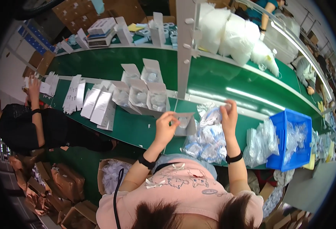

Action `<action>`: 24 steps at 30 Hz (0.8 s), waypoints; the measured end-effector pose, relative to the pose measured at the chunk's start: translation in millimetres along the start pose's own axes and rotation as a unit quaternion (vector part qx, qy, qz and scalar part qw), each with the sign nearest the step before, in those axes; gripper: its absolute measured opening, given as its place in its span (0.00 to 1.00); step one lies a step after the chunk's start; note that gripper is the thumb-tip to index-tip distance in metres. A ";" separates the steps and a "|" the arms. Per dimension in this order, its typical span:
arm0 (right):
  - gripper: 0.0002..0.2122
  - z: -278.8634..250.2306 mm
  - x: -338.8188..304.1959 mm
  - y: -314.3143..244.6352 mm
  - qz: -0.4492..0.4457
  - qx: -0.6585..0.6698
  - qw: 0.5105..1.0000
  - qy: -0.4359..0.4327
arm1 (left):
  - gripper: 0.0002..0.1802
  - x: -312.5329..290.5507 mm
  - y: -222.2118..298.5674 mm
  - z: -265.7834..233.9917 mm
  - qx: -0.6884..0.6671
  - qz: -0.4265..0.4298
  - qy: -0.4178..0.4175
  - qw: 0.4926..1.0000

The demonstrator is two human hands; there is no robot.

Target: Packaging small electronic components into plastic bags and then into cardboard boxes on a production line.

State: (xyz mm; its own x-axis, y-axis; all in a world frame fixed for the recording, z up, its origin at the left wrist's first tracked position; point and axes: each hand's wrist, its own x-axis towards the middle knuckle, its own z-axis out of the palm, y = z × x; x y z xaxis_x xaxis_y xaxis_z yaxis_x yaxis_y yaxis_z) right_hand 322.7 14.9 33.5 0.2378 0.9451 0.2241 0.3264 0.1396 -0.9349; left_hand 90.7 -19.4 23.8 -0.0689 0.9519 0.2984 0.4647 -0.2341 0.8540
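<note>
A small open white box (186, 128) stands on the green bench in front of me, with something clear inside. At its left edge, my left hand (165, 128) has its thumb and fingers closed in a pinch on the box. To the right lies a pile of clear plastic packets (206, 143) with white and blue contents. My right hand (229, 114) is over the far right side of this pile, its fingers curled on the edge of a clear packet (212, 116); the fingertips are partly hidden.
Open filled white boxes (139, 97) stand left of centre, beside stacks of flat white cartons (97, 105). A blue bin (290, 164) holds clear bags at right. A white post (185, 49) rises behind the bench. Another person (30, 126) works at far left.
</note>
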 end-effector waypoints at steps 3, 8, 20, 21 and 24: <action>0.09 1.7 2.8 -30.8 0.071 0.177 0.980 -0.065 | 0.08 6.6 -3.8 4.8 0.007 -0.013 0.012 1.000; 0.07 8.7 -8.9 -48.5 0.029 0.232 0.954 -0.187 | 0.08 13.2 -4.7 1.7 -0.010 -0.099 -0.012 0.995; 0.14 55.1 -26.1 -42.1 -0.467 -0.258 0.762 -0.367 | 0.06 9.4 -23.2 -5.4 -0.054 -0.090 -0.024 0.994; 0.14 54.6 -29.3 -44.2 -0.469 -0.273 0.763 -0.352 | 0.06 8.7 -22.9 -6.0 -0.051 -0.092 -0.017 0.994; 0.14 52.6 -38.8 -48.4 -0.474 -0.306 0.761 -0.319 | 0.06 7.6 -17.9 -2.1 -0.063 -0.082 0.004 0.995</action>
State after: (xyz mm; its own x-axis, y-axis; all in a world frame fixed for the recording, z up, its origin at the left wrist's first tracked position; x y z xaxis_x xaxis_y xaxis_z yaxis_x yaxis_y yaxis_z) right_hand 249.6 -13.0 55.6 -0.7993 0.4836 0.3568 0.4868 0.8691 -0.0877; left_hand 80.1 -8.4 11.7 -0.1422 0.9778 0.1538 0.3331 -0.0990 0.9377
